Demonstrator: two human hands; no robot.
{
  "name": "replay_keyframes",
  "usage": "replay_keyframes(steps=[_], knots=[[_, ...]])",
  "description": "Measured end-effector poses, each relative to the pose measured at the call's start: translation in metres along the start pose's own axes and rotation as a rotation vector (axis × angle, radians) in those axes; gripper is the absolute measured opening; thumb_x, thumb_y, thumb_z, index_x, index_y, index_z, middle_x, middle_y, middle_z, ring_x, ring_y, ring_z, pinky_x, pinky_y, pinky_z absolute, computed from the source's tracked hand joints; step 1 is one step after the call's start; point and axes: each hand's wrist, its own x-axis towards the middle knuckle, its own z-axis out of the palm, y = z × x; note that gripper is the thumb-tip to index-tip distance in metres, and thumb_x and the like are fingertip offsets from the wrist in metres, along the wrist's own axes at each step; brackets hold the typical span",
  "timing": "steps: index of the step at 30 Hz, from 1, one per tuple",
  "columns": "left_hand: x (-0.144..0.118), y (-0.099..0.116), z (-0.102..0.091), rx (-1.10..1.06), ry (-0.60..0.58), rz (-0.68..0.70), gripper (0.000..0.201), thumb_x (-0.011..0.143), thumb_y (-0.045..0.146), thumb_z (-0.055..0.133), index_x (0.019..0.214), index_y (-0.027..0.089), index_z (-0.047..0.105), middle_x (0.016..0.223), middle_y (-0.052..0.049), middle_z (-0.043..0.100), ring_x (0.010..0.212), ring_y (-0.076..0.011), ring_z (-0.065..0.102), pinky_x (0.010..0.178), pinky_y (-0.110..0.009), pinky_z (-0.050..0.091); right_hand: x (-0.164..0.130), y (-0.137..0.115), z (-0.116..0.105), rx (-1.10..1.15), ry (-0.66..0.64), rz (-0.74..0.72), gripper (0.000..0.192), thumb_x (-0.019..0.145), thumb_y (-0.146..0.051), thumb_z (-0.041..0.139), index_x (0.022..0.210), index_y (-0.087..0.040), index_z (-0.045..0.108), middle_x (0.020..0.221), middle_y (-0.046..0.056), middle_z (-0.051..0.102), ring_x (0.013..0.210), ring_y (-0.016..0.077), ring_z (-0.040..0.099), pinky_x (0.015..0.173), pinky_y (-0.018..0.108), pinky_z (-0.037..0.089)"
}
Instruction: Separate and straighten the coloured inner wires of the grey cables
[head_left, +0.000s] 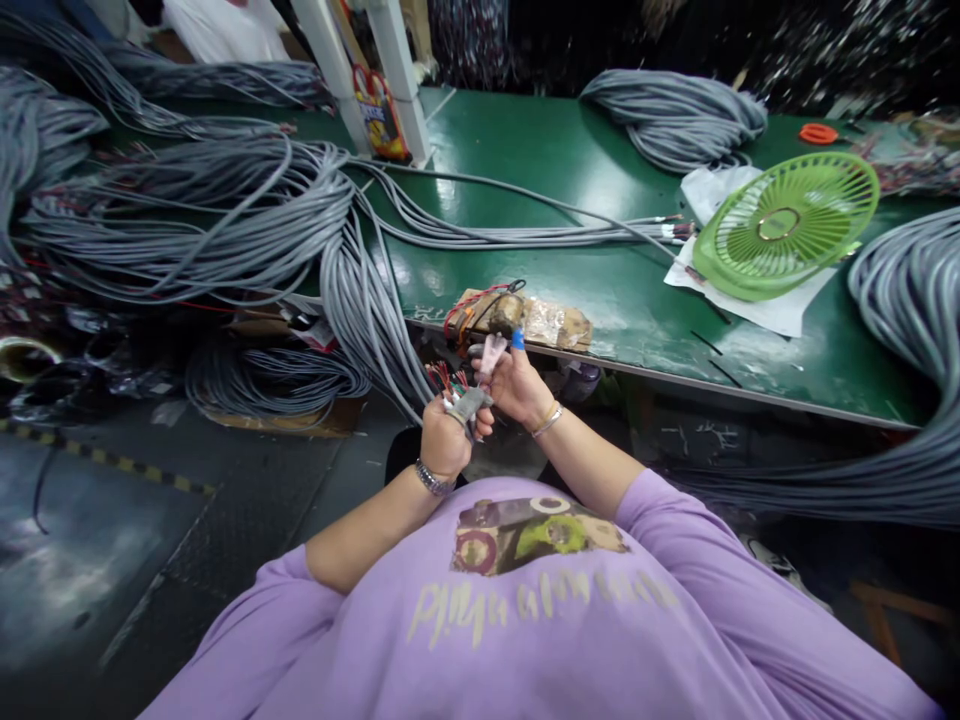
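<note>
At the table's (600, 300) near edge, our left hand (444, 435) is clamped on a cable end (466, 403); our right hand's (517, 382) fingers pinch its wires (444, 378).

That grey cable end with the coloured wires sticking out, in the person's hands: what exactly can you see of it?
The grey cable end with coloured wires is a short stretch of grey, plastic-looking sheath held in the left hand. Thin red, green and pale wires fan out of its stripped tip, pointing up and away from the body. The right hand, its fingertips capped in pink and blue, meets it from the right. It is held in the air just before the edge of the green worktable.
</note>
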Motion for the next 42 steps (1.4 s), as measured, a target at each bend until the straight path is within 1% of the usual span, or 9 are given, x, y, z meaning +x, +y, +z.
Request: replay_keyframes(steps=[4,9,12,17,24,30,33,37,42], knots=[[0.003,-0.004,-0.012,0.125,0.024,0.183,0.023,0.072,0.037,0.070,0.071,0.015,0.066,0.054,0.000,0.065,0.037,-0.0079,0.052,0.033,-0.018,0.032,-0.009,-0.005,-0.002,-0.059,-0.034,0.031,0.059,0.086,-0.071,0.039,0.084,-0.018,0.064,0.075,0.002,0.065,0.057,0.0095,0.053,0.050,0.020,0.044],[0.011,-0.004,-0.017,0.325,0.057,0.454,0.013,0.075,0.028,0.066,0.071,0.016,0.068,0.055,0.001,0.065,0.039,-0.0070,0.053,0.039,-0.018,0.039,-0.016,-0.009,0.003,-0.158,0.023,-0.046,0.035,0.083,-0.052,0.063,0.082,-0.017,0.061,0.073,-0.001,0.063,0.057,0.0069,0.052,0.050,0.018,0.042],[0.014,-0.002,-0.017,0.445,0.054,0.548,0.010,0.075,0.024,0.065,0.072,0.015,0.069,0.056,0.001,0.066,0.042,-0.0074,0.054,0.043,-0.019,0.042,-0.018,-0.008,0.004,-0.171,0.053,-0.090,0.031,0.078,-0.047,0.070,0.082,-0.017,0.060,0.069,-0.003,0.061,0.055,0.0054,0.050,0.047,0.016,0.038],[0.018,-0.001,-0.015,0.432,0.115,0.516,0.011,0.074,0.025,0.064,0.075,0.015,0.068,0.057,0.001,0.066,0.040,-0.0077,0.054,0.042,-0.019,0.042,-0.018,-0.008,0.008,-0.174,0.048,-0.085,0.035,0.075,-0.049,0.071,0.082,-0.016,0.061,0.067,-0.004,0.059,0.054,0.0049,0.049,0.047,0.016,0.038],[0.020,-0.002,-0.018,0.421,0.115,0.508,0.011,0.073,0.026,0.064,0.074,0.015,0.068,0.056,0.001,0.066,0.040,-0.0081,0.054,0.041,-0.019,0.042,-0.018,-0.004,0.011,-0.194,0.077,-0.114,0.028,0.073,-0.041,0.072,0.078,-0.015,0.062,0.072,-0.002,0.062,0.056,0.0049,0.050,0.048,0.016,0.039],[0.020,-0.001,-0.014,0.436,0.104,0.501,0.012,0.075,0.027,0.064,0.075,0.016,0.067,0.056,0.001,0.066,0.040,-0.0078,0.054,0.041,-0.019,0.042,-0.018,-0.009,0.017,-0.189,0.151,-0.069,0.041,0.074,-0.056,0.068,0.079,-0.016,0.060,0.066,-0.003,0.059,0.051,0.0048,0.048,0.045,0.017,0.037],[0.020,0.000,-0.011,0.447,0.106,0.493,0.011,0.075,0.027,0.065,0.073,0.016,0.066,0.055,0.002,0.065,0.039,-0.0075,0.053,0.041,-0.019,0.042,-0.017,-0.011,0.019,-0.180,0.191,-0.064,0.043,0.073,-0.058,0.070,0.077,-0.017,0.060,0.062,-0.004,0.057,0.051,0.0051,0.049,0.045,0.017,0.037],[0.020,-0.002,-0.011,0.467,0.091,0.477,0.010,0.075,0.026,0.065,0.072,0.016,0.066,0.054,0.002,0.065,0.039,-0.0077,0.053,0.041,-0.018,0.041,-0.015,-0.011,0.019,-0.122,0.197,-0.054,0.037,0.078,-0.054,0.068,0.081,-0.018,0.062,0.072,-0.001,0.066,0.058,0.0064,0.056,0.050,0.017,0.042],[0.017,-0.002,-0.009,0.482,0.075,0.453,0.008,0.073,0.024,0.066,0.070,0.017,0.066,0.053,0.003,0.063,0.039,-0.0077,0.053,0.040,-0.018,0.041,-0.011,-0.009,0.016,-0.075,0.186,-0.067,0.029,0.083,-0.047,0.065,0.081,-0.019,0.064,0.075,0.000,0.069,0.064,0.0087,0.059,0.052,0.018,0.043]])
